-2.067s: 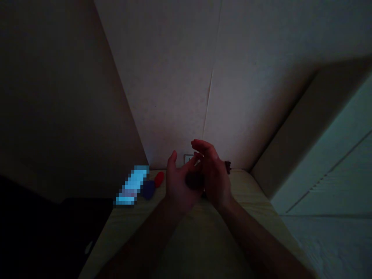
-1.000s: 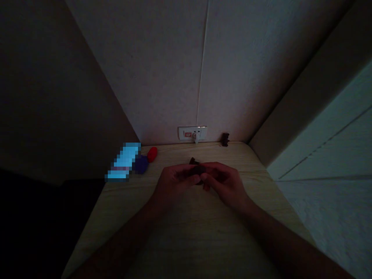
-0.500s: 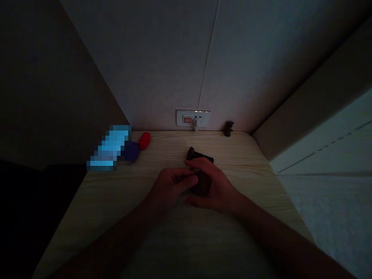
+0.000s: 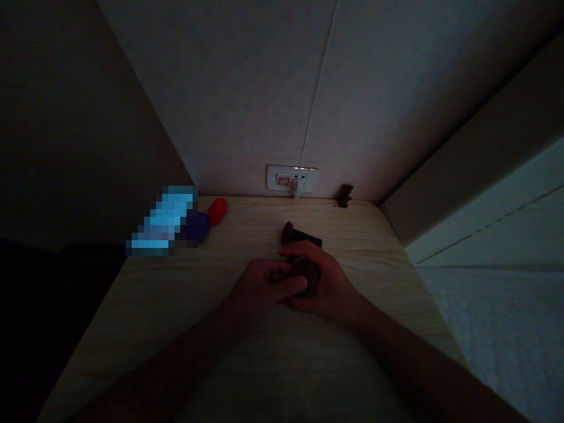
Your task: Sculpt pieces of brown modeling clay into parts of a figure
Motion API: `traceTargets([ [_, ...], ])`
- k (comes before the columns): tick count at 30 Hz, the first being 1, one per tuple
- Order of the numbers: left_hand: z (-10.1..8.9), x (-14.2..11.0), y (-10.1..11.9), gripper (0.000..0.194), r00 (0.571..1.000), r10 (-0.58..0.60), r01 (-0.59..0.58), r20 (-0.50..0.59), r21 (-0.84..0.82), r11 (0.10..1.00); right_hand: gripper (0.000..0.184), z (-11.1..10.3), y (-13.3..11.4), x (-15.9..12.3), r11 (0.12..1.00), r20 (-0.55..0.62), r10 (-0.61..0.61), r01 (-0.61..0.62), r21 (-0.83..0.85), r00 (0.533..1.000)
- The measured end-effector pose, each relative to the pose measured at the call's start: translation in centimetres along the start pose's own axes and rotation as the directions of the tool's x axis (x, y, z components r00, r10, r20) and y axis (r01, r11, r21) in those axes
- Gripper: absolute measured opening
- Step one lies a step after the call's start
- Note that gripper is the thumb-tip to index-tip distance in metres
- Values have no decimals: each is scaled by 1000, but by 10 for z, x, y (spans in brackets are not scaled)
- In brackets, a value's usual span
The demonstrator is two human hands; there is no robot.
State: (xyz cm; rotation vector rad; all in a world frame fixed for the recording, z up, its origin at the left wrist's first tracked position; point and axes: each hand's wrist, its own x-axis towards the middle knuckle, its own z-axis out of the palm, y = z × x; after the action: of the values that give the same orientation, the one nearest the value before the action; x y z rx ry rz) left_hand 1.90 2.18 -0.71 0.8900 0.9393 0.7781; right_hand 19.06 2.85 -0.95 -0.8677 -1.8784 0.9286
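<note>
A dark brown rounded lump (image 4: 311, 274) sits between my two hands, low over the wooden tabletop; the dim light hides what it is made of. My left hand (image 4: 264, 286) is closed on its left side, with the thumb lying across the front. On the other side my right hand (image 4: 333, 285) curves round the lump, fingers above and thumb below. Just beyond my right fingers lies a black bar-shaped thing (image 4: 307, 237) with a dark brown rounded piece (image 4: 287, 232) at its left end. My fingers cover part of the bar's near edge.
At the back left are a red oval lump (image 4: 217, 211), a purple lump (image 4: 198, 227) and a bright pixelated screen-like thing (image 4: 165, 218). A small brown figure (image 4: 345, 195) stands by the wall at right. A wall socket (image 4: 292, 178) holds a white plug.
My left thumb has slid slightly right over the brown lump, and my right thumb has drawn in beneath it. The lump's rounded face shows more. The view has shifted slightly.
</note>
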Motion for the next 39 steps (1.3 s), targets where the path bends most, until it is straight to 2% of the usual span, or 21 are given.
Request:
traceTargets([
  [4, 1, -1, 2, 24, 1000, -16, 15, 14, 17, 1000, 71, -1, -3, -1, 999, 29, 30, -31, 26, 999],
  [8, 1, -2, 2, 21, 1000, 11, -12, 12, 78, 997, 74, 0, -2, -1, 1000, 52, 18, -19, 10, 998],
  [13, 1, -3, 1, 19, 999, 37, -35, -8, 139, 990, 58, 2, -3, 1, 998, 43, 14, -17, 68, 999],
  [17, 0, -2, -1, 21, 1000, 13, -13, 0, 95, 995, 51, 4, -5, 0, 994, 10, 49, -49, 95, 999],
  [21, 0, -1, -2, 25, 999, -20, 18, 45, 48, 999, 40, 8, -3, -3, 998, -71, 43, -41, 38, 997],
  [25, 0, 0, -3, 23, 1000, 9, -9, -10, 76, 997, 36, 7, -2, -4, 995, -132, 41, -52, -83, 990],
  [27, -1, 1, -5, 21, 1000, 23, -23, -10, 37, 999, 45, 4, -4, -2, 995, -89, 12, -20, -97, 996],
  [29, -3, 2, -7, 20, 1000, 30, -30, 4, -24, 999, 52, -1, -6, -1, 1000, -10, -3, 3, -12, 1000],
  [33, -7, 2, -8, 23, 997, 30, -28, 70, -25, 999, 39, -6, -8, 1, 981, 74, 54, -67, 185, 996],
  [35, -8, 1, -6, 21, 995, 27, -28, 96, 9, 1000, 40, -4, -7, 0, 978, 71, 69, -82, 190, 995],
  [39, -8, -1, -4, 23, 989, 51, -52, 140, 4, 999, 55, 0, -8, -1, 993, 127, 25, -39, 115, 992],
])
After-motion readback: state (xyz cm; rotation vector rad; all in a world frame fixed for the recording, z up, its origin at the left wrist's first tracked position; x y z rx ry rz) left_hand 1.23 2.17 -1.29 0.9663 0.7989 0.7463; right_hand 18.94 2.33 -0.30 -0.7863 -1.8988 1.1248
